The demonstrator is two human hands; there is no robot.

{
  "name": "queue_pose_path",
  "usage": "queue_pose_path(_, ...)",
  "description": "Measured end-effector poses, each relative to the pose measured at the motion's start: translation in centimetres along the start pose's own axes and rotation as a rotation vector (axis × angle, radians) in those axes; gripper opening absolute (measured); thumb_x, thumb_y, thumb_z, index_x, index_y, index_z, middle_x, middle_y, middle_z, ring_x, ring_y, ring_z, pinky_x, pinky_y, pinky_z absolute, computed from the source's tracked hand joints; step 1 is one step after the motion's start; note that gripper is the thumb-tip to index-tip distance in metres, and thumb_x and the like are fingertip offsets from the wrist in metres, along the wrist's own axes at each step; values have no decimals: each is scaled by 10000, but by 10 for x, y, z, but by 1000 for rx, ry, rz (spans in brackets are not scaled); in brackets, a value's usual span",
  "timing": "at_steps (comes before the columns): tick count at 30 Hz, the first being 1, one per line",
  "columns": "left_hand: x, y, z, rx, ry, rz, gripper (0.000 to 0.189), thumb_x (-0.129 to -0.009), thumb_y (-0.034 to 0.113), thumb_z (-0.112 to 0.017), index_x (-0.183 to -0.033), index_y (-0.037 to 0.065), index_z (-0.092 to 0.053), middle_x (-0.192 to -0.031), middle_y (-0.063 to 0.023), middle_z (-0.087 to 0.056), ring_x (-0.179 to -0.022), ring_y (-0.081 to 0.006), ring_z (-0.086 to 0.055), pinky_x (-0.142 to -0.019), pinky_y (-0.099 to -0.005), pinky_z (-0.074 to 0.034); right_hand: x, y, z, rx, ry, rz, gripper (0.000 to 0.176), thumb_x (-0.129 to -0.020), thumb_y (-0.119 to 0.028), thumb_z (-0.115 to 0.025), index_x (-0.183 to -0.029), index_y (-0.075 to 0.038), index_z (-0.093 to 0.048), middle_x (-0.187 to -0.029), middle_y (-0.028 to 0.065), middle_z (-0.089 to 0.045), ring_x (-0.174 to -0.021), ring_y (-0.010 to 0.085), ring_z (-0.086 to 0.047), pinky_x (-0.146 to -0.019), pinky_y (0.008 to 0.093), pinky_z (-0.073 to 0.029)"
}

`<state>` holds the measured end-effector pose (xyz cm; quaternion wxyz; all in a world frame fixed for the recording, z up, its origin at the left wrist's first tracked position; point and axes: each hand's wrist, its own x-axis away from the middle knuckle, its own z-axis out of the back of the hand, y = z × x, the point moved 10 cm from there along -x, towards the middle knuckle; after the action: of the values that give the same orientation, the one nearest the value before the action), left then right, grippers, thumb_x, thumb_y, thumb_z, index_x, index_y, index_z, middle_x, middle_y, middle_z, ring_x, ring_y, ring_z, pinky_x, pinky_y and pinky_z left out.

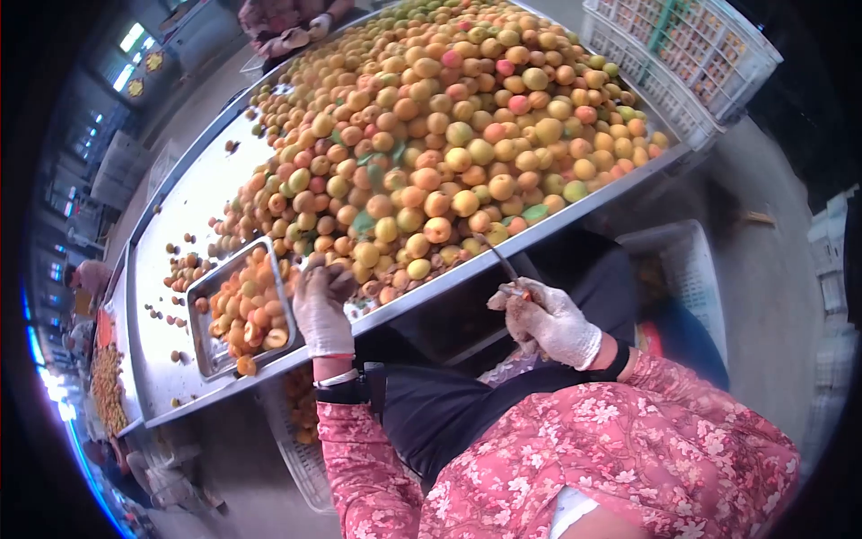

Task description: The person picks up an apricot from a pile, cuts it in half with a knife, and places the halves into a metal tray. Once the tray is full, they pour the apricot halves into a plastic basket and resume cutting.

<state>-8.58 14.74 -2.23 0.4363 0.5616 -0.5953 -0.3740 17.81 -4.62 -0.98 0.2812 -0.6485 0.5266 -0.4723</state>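
My left hand (pixel 323 304), in a stained white glove, is at the table's front edge between the metal tray (pixel 290 328) and the pile of apricots (pixel 422 162). Its fingers look bent and a little apart, with no fruit clearly in them. Apricots, some cut in half with the hollow showing, fill the tray. In front of my body, my right hand (pixel 548 323), also gloved, is closed around a knife (pixel 499 259); the thin blade points up toward the pile. A small orange bit shows at its fingers.
Green leaves (pixel 373 171) lie among the apricots. White plastic crates (pixel 691 54) stand at the table's right end. Below the table are a crate with orange fruit (pixel 301 404) and another crate (pixel 696 269). Across the table is another person with gloved hands (pixel 301 36).
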Motion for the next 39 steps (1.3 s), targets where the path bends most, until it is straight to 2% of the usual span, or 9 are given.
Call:
queue_pose_path(4, 17, -23, -87, -427, -261, -6, 275, -917, 100, -604, -1171, -5, -589, -936, -98, -657, -761, -150, -653, -694, -252, -550, 4, -15, 9, 50, -31, 193, 193, -986, -233, -587, -1092, -74, -566, -865, -72, -551, -684, -10, -445, -598, 153, -394)
queue_pose_path(7, 26, -31, -126, -797, -363, -187, 250, -879, 81, -644, -1108, -17, -637, -963, -76, -669, -773, -117, -630, -694, -245, -528, 8, -14, 24, 74, 23, 128, 178, -976, -201, -600, -1083, -62, -571, -895, -58, -570, -751, 0, -472, -667, 165, -417)
queue_pose_path(10, 37, -25, -162, -1251, -385, -526, 385, -811, 221, -727, -1148, 54, -645, -937, -139, -669, -786, -253, -664, -721, -372, -538, 10, -12, 36, 91, 79, 80, 193, -959, -190, -618, -1081, -48, -572, -897, -38, -589, -783, 19, -514, -695, 183, -442)
queue_pose_path(12, 33, -29, -171, -1492, -333, -503, 458, -809, 319, -718, -1188, 80, -625, -939, -171, -656, -834, -329, -658, -726, -422, -535, 14, -18, 45, 265, 175, 74, 247, -919, -197, -659, -1066, -20, -568, -890, -7, -613, -830, 47, -562, -733, 207, -470)
queue_pose_path(20, 16, -52, -186, -1788, -345, -653, 389, -740, 394, -736, -941, 85, -610, -907, -118, -599, -730, -284, -640, -664, -425, -497, 6, -22, 27, 347, 53, 194, 252, -916, -141, -613, -1117, -16, -528, -866, -4, -549, -688, 35, -490, -580, 200, -430)
queue_pose_path(24, 15, -50, -185, -1653, -377, -693, 393, -734, 393, -734, -931, 76, -609, -911, -119, -599, -739, -310, -631, -677, -435, -492, 1, -14, 22, 348, 49, 138, 213, -939, -124, -577, -1117, -16, -532, -842, -8, -560, -672, 33, -490, -568, 198, -422)
queue_pose_path(28, 11, -25, -158, -1141, -278, -387, 496, -730, 363, -758, -1065, 24, -625, -971, -177, -662, -877, -353, -659, -778, -427, -519, 5, -17, 29, 286, 145, 144, 177, -982, -148, -533, -1109, -24, -540, -780, -25, -541, -612, 33, -470, -534, 197, -407)
queue_pose_path(33, 40, -17, -133, -686, -262, -192, 455, -735, 197, -783, -1080, -25, -587, -950, -109, -660, -861, -170, -635, -799, -295, -512, 7, -34, 17, 262, 123, 214, 207, -1016, -205, -498, -1104, -25, -548, -727, -28, -509, -573, 29, -444, -501, 196, -387)
queue_pose_path(39, 98, -34, -128, -264, -348, 48, 463, -751, 134, -792, -1142, -2, -585, -995, -80, -642, -897, -137, -621, -806, -270, -520, 13, -44, -22, 269, -35, 343, 213, -1020, -172, -485, -1142, 0, -518, -710, -19, -489, -568, 42, -442, -512, 192, -379)
